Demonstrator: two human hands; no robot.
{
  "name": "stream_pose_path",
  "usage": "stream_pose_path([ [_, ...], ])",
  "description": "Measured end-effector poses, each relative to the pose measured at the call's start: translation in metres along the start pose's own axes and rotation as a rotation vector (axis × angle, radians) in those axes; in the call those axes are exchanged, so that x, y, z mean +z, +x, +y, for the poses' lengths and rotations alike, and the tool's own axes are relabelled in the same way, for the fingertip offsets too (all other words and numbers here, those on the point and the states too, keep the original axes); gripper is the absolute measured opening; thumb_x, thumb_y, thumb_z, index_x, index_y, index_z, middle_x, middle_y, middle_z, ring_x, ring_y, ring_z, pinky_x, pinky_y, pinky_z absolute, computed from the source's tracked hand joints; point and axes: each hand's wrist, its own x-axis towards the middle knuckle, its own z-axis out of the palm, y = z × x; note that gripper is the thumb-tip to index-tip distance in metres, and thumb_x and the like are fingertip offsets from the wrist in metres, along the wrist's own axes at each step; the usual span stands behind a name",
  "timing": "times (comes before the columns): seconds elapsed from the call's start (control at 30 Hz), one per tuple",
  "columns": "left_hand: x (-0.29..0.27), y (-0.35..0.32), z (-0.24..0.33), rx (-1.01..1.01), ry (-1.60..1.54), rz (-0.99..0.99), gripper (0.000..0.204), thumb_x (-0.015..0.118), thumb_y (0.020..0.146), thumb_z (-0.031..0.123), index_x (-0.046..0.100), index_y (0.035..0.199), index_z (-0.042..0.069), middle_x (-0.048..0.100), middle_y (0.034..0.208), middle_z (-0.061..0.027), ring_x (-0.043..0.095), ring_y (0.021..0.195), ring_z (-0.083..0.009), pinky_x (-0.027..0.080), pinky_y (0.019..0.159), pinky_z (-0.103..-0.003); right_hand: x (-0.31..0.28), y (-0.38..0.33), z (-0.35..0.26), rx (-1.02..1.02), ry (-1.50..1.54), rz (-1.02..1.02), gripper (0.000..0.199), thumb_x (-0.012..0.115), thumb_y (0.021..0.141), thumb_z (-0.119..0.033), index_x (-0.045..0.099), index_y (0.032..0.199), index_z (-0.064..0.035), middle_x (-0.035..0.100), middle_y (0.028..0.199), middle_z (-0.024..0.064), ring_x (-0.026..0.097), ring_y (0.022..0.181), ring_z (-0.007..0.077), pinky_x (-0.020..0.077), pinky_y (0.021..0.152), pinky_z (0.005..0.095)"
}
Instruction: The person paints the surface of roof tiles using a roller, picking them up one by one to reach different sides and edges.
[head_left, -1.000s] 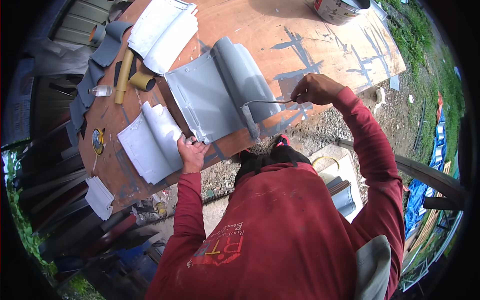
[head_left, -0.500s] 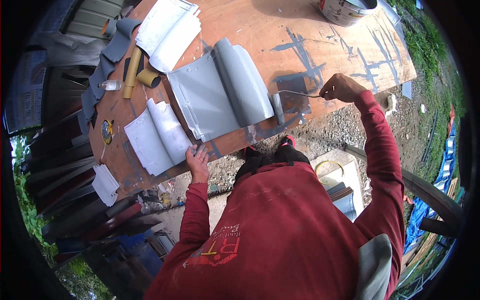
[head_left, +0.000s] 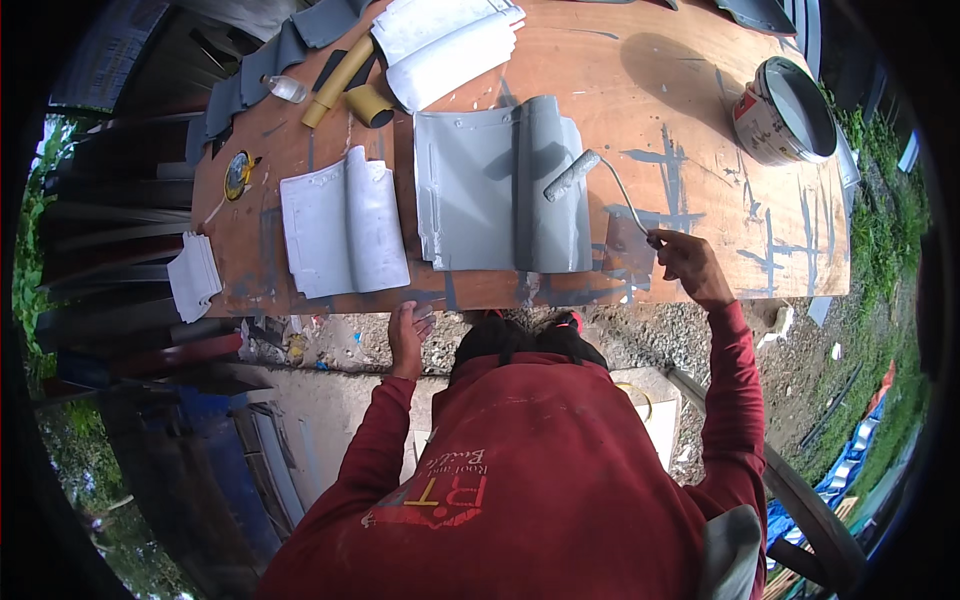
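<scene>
My right hand (head_left: pixel 692 265) is closed round the handle of a small paint roller (head_left: pixel 572 176). Its grey-coated sleeve is over the right-hand curve of a grey roof tile (head_left: pixel 465 190); whether it touches the surface I cannot tell. The tile lies flat near the front edge of a wooden table and casts no hold on either hand. At the table's front edge is my left hand (head_left: pixel 410 335), open with its fingers apart and holding nothing. Just beyond it lies a smaller white roof tile (head_left: pixel 325 230). A bucket of grey paint (head_left: pixel 790 115) stands at the right.
White tiles (head_left: pixel 440 45) are stacked at the back. Cardboard tubes (head_left: pixel 342 85), a clear bottle (head_left: pixel 287 89) and a tape measure (head_left: pixel 239 176) lie at the left. The plywood tabletop (head_left: pixel 620 100) bears grey paint streaks. Gravel and grass lie beyond its right edge.
The roller has lifted from beside the tile's right edge to over its curved part. My view has turned, bringing the whole paint bucket into sight. My left hand remains near the table's edge.
</scene>
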Motion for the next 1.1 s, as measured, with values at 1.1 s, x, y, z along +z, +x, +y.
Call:
stream_pose_path([
  [1.1,-0.296,0.161,-0.310,0.134,0.764,-0.504,0.012,0.064,0.089,0.021,0.071,0.092,0.012,0.071,0.102,-0.0102,0.067,0.100,-0.0316,0.055,0.087,-0.045,0.180,-0.056,-0.108,0.519,-0.261,0.223,0.031,0.061,0.098,-0.006,0.070,0.126,-0.0012,0.062,0.074,0.0009,0.055,0.058,0.0067,0.0472,0.049,0.0265],
])
